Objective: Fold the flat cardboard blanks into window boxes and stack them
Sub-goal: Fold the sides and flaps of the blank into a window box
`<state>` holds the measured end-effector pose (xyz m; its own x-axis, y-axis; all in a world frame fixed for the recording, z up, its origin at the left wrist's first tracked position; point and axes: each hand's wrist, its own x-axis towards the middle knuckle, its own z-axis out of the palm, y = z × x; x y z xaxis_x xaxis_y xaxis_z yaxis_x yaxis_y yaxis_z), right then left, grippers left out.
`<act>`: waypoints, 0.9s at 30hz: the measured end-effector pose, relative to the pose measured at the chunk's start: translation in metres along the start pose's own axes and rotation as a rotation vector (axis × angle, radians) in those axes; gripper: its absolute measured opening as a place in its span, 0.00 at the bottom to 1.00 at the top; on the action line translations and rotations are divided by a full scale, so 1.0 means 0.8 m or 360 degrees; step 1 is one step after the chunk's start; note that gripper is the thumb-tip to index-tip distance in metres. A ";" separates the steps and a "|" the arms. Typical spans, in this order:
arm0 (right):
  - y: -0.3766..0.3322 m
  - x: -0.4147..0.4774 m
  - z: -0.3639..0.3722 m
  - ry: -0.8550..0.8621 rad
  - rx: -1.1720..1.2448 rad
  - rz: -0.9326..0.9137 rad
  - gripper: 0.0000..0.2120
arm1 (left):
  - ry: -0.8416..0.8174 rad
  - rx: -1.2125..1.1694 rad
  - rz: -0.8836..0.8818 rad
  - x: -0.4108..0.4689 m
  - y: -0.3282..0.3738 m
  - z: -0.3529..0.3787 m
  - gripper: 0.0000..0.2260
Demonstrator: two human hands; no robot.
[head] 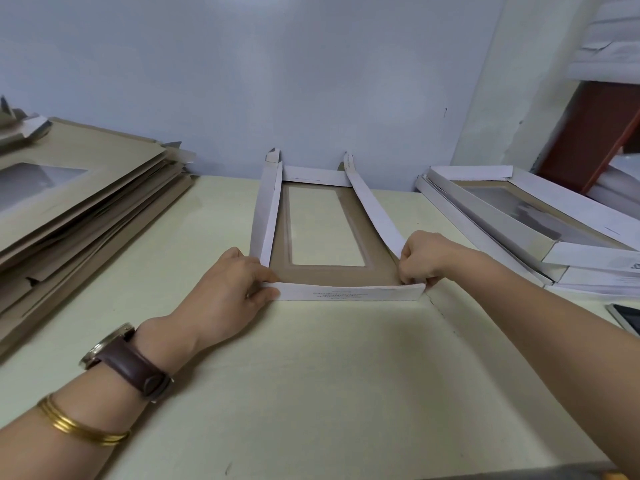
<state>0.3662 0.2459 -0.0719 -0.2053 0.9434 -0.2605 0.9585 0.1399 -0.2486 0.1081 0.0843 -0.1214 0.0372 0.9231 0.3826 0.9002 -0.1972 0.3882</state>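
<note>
- Your half-folded box (332,274) lies in the middle of the counter (311,393), its far end against the wall (277,81) at the counter's back edge and its brown inner face up
- The clear window (325,226) sits in the box's floor, flat on the counter, between your two hands and beyond them
- Both long side walls are raised: the left side wall (268,209) stands nearly upright, the right side wall (374,209) leans outward
- The near flap (349,292), white with small print, is folded up along the box's near edge and spans from one hand to the other
- Your left hand (228,289) is at the box's near-left corner, thumb and fingers pinching the left end of the near flap
- Your right hand (426,256) is at the near-right corner, fingers curled tight, pinching the flap's right end where the right side wall meets it
- A stack of flat blanks (86,202) rests along the counter's left edge, well apart from your left hand
- Finished boxes (540,216) are stacked at the far-right corner, near your right forearm
- A brown-strapped watch (128,362) and gold bangles (76,427) are on your left wrist
</note>
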 end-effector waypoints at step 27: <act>0.001 -0.012 0.027 0.0300 0.0062 0.0006 0.04 | -0.0031 -0.0008 -0.0023 0.000 0.006 -0.002 0.07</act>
<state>0.3646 0.2308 -0.0898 -0.1574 0.9841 -0.0828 0.9500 0.1280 -0.2849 0.1115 0.0833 -0.1185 0.0324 0.9322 0.3605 0.8985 -0.1852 0.3981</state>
